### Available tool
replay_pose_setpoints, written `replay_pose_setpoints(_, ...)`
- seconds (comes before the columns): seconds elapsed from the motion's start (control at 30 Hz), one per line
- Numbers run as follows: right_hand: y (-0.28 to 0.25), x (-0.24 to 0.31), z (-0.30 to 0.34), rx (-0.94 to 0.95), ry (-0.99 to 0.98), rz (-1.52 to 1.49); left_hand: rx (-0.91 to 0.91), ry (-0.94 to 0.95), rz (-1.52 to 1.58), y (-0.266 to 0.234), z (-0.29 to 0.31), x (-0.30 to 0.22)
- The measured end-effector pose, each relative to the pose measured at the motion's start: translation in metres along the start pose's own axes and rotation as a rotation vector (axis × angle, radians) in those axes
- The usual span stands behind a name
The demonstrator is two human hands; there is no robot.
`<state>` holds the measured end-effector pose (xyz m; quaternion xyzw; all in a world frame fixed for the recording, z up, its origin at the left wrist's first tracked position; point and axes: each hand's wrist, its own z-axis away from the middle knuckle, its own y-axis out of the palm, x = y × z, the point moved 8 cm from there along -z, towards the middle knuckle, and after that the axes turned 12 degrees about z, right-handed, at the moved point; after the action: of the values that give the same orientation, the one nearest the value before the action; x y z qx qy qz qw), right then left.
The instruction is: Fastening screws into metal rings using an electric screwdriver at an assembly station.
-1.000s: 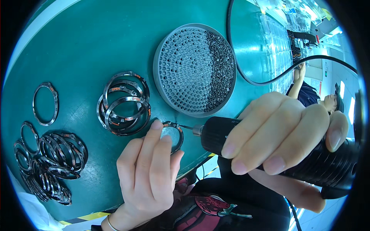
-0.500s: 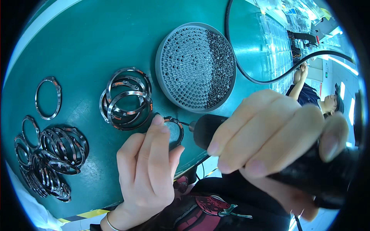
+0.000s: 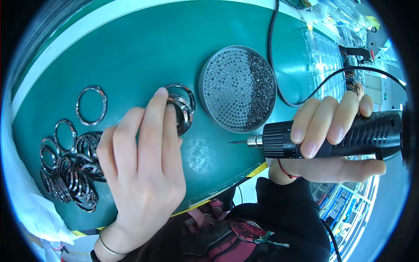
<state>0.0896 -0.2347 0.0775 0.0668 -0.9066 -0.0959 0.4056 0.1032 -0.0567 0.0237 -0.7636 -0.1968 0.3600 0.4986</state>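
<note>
My left hand (image 3: 146, 148) reaches over a small stack of dark metal rings (image 3: 187, 114) in the middle of the green table. Its fingertips close at the rim of a ring there, and the fingers cover part of the stack. In my right hand (image 3: 325, 126) is a black electric screwdriver (image 3: 279, 139), held level with its thin bit pointing left, clear of the rings. Between the hands and farther back stands a round grey dish (image 3: 227, 78) dotted with small holes, with many tiny dark screws (image 3: 262, 87) gathered on its right side.
A heap of similar rings (image 3: 72, 174) lies at the left, with one separate ring (image 3: 91, 105) behind it. A black cable (image 3: 271, 48) curves past the dish. Clear plastic trays (image 3: 325, 61) stand at the far right. Yellow-black tape (image 3: 257, 169) marks the near table edge.
My left hand has moved with its ring from the screwdriver tip to the ring stack. The screwdriver has drawn back to the right, away from the ring. The view has shifted.
</note>
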Motion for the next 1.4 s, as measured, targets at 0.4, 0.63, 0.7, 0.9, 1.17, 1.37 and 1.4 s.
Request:
replay_pose_setpoints(0.4,-0.001,0.004,-0.002,-0.133,0.009,0.073,0.012,0.199,0.111,-0.007,-0.027,0.014)
replay_pose_setpoints(0.63,0.001,0.001,0.003,-0.212,-0.016,0.061,-0.08,0.228,0.193,0.002,-0.083,0.047)
replay_pose_setpoints(0.7,0.002,0.003,0.003,-0.214,-0.011,0.073,-0.093,0.255,0.268,0.001,-0.093,0.056)
replay_pose_setpoints(0.9,0.002,-0.001,0.01,-0.284,-0.023,0.053,-0.063,0.215,0.24,-0.015,-0.09,0.069)
replay_pose_setpoints(1.17,-0.005,0.012,0.003,-0.328,-0.103,0.151,0.173,-0.202,0.026,-0.036,0.004,0.067)
replay_pose_setpoints(1.37,-0.006,0.009,0.003,-0.31,-0.066,0.28,0.211,-0.212,0.121,-0.012,0.031,0.038)
replay_pose_setpoints(1.4,-0.005,0.011,0.003,-0.281,-0.072,0.314,0.19,-0.222,0.097,-0.007,0.034,0.033)
